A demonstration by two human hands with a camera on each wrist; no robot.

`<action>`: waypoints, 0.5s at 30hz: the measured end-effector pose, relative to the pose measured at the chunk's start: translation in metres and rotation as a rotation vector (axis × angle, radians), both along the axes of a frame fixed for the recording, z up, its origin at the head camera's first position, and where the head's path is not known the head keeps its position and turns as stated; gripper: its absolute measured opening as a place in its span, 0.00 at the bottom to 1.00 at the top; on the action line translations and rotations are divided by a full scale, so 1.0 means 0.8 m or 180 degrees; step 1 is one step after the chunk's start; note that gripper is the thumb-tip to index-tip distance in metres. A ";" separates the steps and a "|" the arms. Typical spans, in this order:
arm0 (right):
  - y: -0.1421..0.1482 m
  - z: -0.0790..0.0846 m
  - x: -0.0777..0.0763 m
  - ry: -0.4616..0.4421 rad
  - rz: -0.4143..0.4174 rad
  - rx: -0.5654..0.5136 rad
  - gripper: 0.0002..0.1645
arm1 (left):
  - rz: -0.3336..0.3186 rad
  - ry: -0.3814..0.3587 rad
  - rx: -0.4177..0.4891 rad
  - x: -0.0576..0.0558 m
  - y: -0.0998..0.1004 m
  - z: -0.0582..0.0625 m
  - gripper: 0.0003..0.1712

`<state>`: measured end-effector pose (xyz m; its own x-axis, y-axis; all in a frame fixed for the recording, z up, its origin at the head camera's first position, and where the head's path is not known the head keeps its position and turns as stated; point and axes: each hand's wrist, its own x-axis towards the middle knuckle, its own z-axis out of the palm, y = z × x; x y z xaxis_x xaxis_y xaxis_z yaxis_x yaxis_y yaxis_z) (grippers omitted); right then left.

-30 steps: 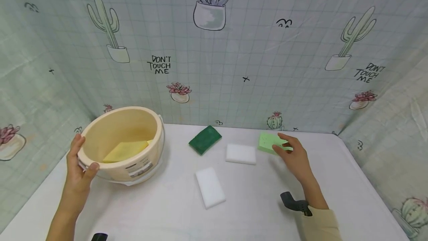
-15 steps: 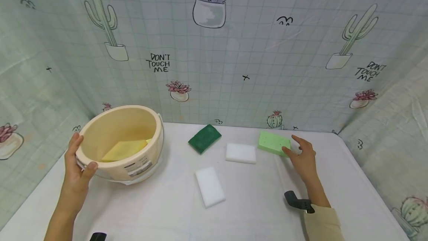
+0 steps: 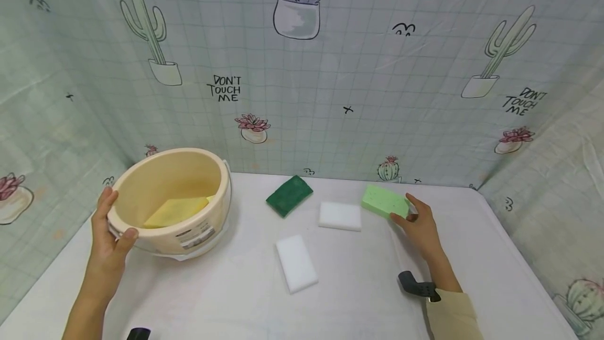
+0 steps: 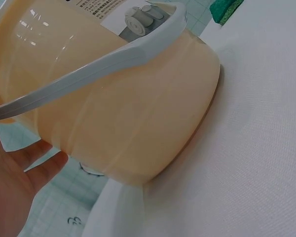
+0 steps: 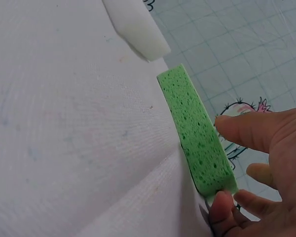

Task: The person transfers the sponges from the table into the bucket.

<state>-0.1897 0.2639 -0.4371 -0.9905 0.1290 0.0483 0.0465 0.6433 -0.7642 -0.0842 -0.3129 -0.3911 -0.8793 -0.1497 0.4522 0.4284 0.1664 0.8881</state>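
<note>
My left hand (image 3: pixel 109 240) grips the rim of a cream bucket (image 3: pixel 172 237), thumb over the near edge and fingers along the outside. The bucket tilts toward me, with yellow sponge pieces (image 3: pixel 176 213) inside. In the left wrist view, its white handle (image 4: pixel 96 71) hangs across the side. At the back right, my right hand (image 3: pixel 423 229) pinches the right end of a light green sponge (image 3: pixel 383 201), which lies on the table. The right wrist view shows the thumb at the long side of the porous sponge (image 5: pixel 190 128) and curled fingertips at its end.
A dark green scouring pad (image 3: pixel 289 196) lies near the back, right of the bucket. One white sponge block (image 3: pixel 340 216) sits beside the green sponge; another white block (image 3: pixel 296 264) lies nearer me. A patterned curtain (image 3: pixel 302 83) borders the table's back and sides.
My right hand drew back to the right from over the green sponge, then came left again onto its right end. The left hand and bucket stayed almost still.
</note>
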 end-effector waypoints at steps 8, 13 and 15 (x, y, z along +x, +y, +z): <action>0.004 0.000 0.001 -0.0015 0.0185 -0.0089 0.40 | -0.0084 0.0022 0.0091 0.000 0.001 0.001 0.40; 0.005 -0.001 0.001 -0.0038 0.0235 -0.0038 0.35 | -0.0163 0.0054 0.0163 0.000 0.002 0.002 0.40; 0.004 -0.001 0.000 -0.0038 0.0235 -0.0016 0.34 | -0.0193 0.0069 0.0194 0.000 0.002 0.002 0.40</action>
<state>-0.1894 0.2673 -0.4378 -0.9978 0.0557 0.0359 0.0082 0.6413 -0.7672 -0.0840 -0.3114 -0.3894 -0.8776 -0.1242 0.4629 0.4553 0.0855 0.8862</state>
